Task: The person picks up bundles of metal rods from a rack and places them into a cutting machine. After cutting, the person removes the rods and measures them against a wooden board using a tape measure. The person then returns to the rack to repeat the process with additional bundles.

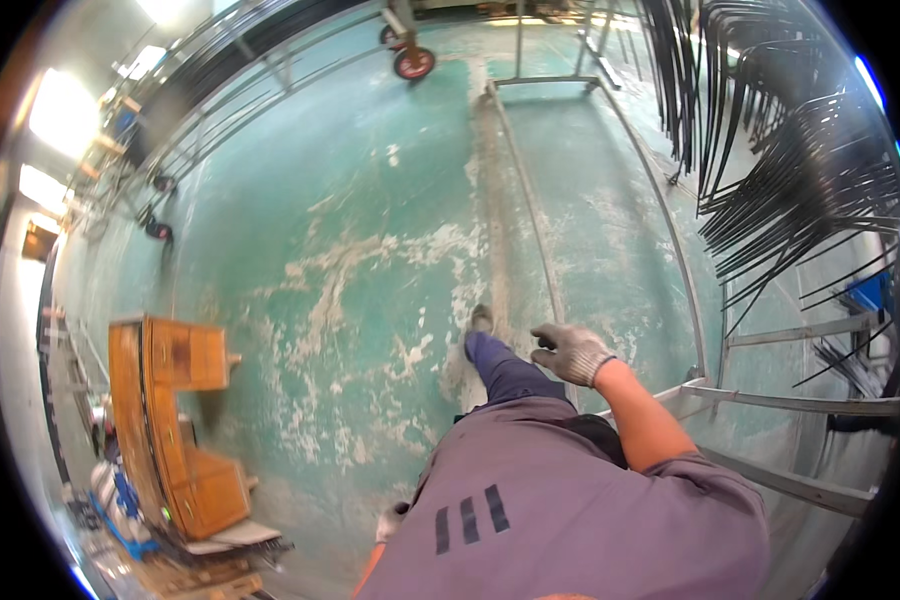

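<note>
One metal frame (537,215) sits between wooden desk (135,400) and black rods (800,180)

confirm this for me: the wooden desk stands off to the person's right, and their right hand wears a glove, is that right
Not quite: the head view shows the wooden desk off to the person's left, not their right. The right hand does wear a glove.

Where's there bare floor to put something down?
The big patch of green floor between the wooden desk and the metal frame is bare; more shows inside the frame. It's crowded at right, with bunched black rods, and lower left, beside the desk.
</note>
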`<state>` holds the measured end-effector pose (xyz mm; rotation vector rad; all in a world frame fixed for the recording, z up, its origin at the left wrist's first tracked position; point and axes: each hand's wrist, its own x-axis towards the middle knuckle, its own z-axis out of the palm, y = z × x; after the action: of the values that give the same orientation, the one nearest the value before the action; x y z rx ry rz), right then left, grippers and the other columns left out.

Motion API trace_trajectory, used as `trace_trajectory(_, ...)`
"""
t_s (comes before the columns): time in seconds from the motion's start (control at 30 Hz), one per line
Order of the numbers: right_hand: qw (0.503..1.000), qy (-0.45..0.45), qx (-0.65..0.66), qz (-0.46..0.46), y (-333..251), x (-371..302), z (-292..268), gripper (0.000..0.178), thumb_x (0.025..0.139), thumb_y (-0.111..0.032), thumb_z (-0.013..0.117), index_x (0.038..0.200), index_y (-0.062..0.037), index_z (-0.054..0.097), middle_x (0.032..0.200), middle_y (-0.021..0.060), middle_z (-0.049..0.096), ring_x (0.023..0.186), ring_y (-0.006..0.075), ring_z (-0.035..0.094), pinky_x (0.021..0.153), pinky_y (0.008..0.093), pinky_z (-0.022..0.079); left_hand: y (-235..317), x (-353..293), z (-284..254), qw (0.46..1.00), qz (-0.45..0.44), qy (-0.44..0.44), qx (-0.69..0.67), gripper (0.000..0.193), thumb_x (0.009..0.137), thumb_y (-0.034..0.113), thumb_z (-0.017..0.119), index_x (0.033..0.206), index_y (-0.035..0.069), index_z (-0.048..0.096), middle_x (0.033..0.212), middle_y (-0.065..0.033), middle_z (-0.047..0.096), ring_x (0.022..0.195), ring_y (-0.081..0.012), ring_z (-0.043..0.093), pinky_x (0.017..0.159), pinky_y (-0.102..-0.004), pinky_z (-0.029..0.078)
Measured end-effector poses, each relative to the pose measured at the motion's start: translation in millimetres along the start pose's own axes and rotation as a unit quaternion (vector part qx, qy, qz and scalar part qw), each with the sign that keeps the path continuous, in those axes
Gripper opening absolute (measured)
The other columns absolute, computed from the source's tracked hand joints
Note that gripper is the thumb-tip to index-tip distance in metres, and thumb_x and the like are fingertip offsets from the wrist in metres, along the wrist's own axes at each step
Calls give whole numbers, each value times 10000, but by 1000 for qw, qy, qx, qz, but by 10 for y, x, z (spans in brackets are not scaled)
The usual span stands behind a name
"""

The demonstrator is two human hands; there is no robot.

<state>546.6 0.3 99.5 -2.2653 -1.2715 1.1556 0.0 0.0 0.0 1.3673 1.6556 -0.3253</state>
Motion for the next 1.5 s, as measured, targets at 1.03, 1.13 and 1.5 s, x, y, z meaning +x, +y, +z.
trace_trajectory(1.03,982,179,66,5,-1499,6163,-4522,432,939,-270,776,1315,-64,726,1159,162,788,1117,342,739,976,429,578,8372,5851,-2801,962,229,-117,92,444,908,457,791,1109,62,806,1035,-142,801,985,-236,751,907,-371,572)
trace_trajectory(1.13,979,181,84,33,-1454,6680,-4966,430,932,-257,779,1322,-82,731,1183,166,785,1123,344,738,998,430,572,8945,6221,-2993,955,188,-151,175,493,902,503,781,1142,74,803,1065,-150,802,1013,-264,755,923,-385,571)
trace_trajectory(1.5,984,153,83,-21,-852,9315,-6915,372,953,-239,742,1279,-60,735,1123,186,784,1059,356,755,937,431,594,10367,7433,-2779,994,98,-15,-40,469,975,463,748,1207,57,786,1141,-147,807,1097,-264,754,959,-386,555)
